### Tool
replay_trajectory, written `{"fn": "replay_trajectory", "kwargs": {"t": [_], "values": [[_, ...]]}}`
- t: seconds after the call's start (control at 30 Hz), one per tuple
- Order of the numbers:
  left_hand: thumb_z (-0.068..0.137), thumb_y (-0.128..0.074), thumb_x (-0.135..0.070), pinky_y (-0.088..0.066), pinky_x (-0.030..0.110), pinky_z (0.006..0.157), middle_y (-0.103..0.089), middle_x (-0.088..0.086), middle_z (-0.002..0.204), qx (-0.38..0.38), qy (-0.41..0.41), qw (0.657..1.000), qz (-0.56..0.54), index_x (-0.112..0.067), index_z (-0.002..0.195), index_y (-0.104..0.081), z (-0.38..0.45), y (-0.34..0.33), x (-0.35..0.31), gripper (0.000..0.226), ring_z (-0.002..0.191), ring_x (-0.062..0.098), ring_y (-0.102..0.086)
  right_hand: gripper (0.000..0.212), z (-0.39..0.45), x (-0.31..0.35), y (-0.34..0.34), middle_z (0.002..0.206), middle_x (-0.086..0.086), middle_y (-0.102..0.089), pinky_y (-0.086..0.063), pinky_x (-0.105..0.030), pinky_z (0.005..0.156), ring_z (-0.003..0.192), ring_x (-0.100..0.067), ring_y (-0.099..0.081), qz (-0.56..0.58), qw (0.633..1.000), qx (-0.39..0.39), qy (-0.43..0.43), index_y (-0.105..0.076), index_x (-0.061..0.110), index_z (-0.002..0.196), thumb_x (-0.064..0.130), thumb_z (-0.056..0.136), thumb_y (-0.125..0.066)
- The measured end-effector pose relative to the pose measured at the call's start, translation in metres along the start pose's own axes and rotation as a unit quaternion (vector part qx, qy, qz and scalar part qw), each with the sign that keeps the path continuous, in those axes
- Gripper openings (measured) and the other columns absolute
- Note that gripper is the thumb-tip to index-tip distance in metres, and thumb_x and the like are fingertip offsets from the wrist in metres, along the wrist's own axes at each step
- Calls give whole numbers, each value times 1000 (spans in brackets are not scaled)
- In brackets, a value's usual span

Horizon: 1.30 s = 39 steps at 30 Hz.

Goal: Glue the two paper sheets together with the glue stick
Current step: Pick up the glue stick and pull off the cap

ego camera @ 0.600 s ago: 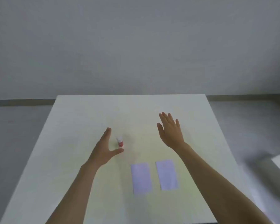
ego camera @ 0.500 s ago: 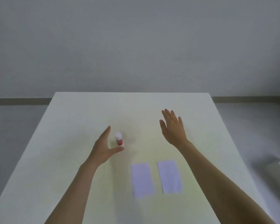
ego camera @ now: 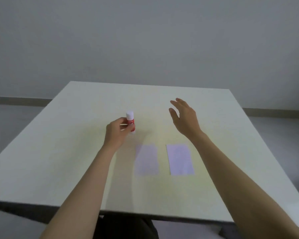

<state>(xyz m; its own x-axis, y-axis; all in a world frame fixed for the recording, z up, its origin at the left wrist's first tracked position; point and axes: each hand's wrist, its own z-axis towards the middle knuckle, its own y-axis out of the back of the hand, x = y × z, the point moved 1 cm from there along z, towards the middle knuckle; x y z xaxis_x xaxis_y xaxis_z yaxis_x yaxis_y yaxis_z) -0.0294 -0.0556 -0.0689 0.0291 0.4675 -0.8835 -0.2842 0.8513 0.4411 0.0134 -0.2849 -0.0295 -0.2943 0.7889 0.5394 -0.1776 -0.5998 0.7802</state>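
In the head view, the glue stick (ego camera: 130, 123) stands upright on the pale bench (ego camera: 59, 152), well back from the near edge and left of centre, and the left hand (ego camera: 117, 132) is closed around its lower red body, thumb and fingers pinching it from the near side while the white cap pokes up clear above the knuckles. The right hand (ego camera: 185, 118) hovers to the right of the glue stick, well apart from it, with its fingers loosely spread and curved and nothing in its grasp. There is one glue stick and there are two paper sheets: the left sheet (ego camera: 146, 159) lies flat on the bench nearer the person than the glue stick and slightly to its right, and the right sheet (ego camera: 179, 159) lies just beside that one, with a narrow strip of bare bench between them. Both sheets are small, pale lilac rectangles with their long sides running away from the person. The glue stick is a short cylinder, red with a white cap and a white base; its label is too blurred to read.
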Motion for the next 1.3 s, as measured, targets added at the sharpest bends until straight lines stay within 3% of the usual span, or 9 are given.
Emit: {"fn": "replay_trajectory", "kwargs": {"t": [0.2, 0.37, 0.43, 0.7, 0.87, 1.07, 1.17, 1.23, 1.3], "values": [[82, -69, -18, -43, 6, 63, -67, 1, 89, 19, -40, 999, 3, -19, 98, -68, -31, -4, -21, 16, 70, 10, -65, 32, -22, 41, 5, 119, -6, -65, -48, -33, 87, 92, -23, -65, 116, 993, 35, 13, -63, 17, 121, 31, 94, -54], [79, -73, -17, -46, 14, 70, -64, 0, 91, 49, -91, 993, 58, -15, 102, -69, -41, -6, -26, 24, 76, 18, -64, 45, -30, 53, 5, 72, -11, -70, -45, -21, 49, 43, -16, -55, 150, 983, 99, -39, -70, 6, 93, 48, 89, -55], [78, -74, -16, -47, 21, 71, -65, 1, 89, 55, -104, 991, 70, -16, 100, -70, -41, -5, -29, 23, 76, 20, -63, 59, -31, 55, 6, 56, -10, -64, -43, -24, 47, 35, -17, -49, 144, 981, 103, -84, -67, 0, 75, 55, 88, -50], [75, -75, -12, -48, 33, 70, -68, 3, 89, 46, -176, 975, 128, -14, 98, -71, -38, 0, -46, 24, 78, 22, -60, 42, -28, 50, 7, 51, -7, -58, -41, -25, 44, 34, -14, -46, 242, 958, 122, -94, -56, 8, 56, 18, 96, -48], [77, -73, -18, -47, 31, 68, -67, -2, 90, 42, -195, 966, 165, -20, 100, -71, -31, -1, -57, 23, 76, 18, -58, 48, -23, 43, 18, 50, -6, -63, -42, -19, 39, 35, -16, -50, 262, 949, 135, -107, -67, 2, 72, 42, 93, -50], [77, -73, -18, -50, 35, 70, -69, -1, 93, 51, -197, 962, 183, -19, 100, -72, -28, 2, -53, 22, 79, 22, -61, 13, -23, 42, 20, 86, -3, -63, -48, -29, 63, 58, -17, -57, 227, 954, 194, -2, -60, 8, 96, 8, 84, -66], [78, -73, -17, -50, 35, 71, -70, -1, 94, 52, -195, 962, 181, -19, 100, -72, -26, 2, -51, 22, 81, 22, -62, 36, -21, 47, 17, 90, 1, -62, -49, -26, 59, 56, -14, -60, 206, 956, 207, -34, -56, 14, 105, 33, 79, -73], [78, -73, -17, -50, 36, 71, -69, -1, 94, 50, -193, 963, 182, -19, 100, -71, -25, 3, -52, 22, 81, 22, -62, 42, -19, 51, 13, 72, 0, -67, -47, -23, 50, 42, -11, -58, 152, 966, 201, -63, -59, 11, 88, 52, 83, -60], [77, -73, -16, -51, 38, 70, -69, -1, 93, 51, -197, 961, 186, -19, 98, -71, -24, 4, -53, 21, 80, 23, -61, 41, -18, 50, 10, 55, -1, -64, -43, -22, 47, 33, -8, -52, 119, 973, 188, -53, -58, 11, 70, 46, 90, -53]]}}
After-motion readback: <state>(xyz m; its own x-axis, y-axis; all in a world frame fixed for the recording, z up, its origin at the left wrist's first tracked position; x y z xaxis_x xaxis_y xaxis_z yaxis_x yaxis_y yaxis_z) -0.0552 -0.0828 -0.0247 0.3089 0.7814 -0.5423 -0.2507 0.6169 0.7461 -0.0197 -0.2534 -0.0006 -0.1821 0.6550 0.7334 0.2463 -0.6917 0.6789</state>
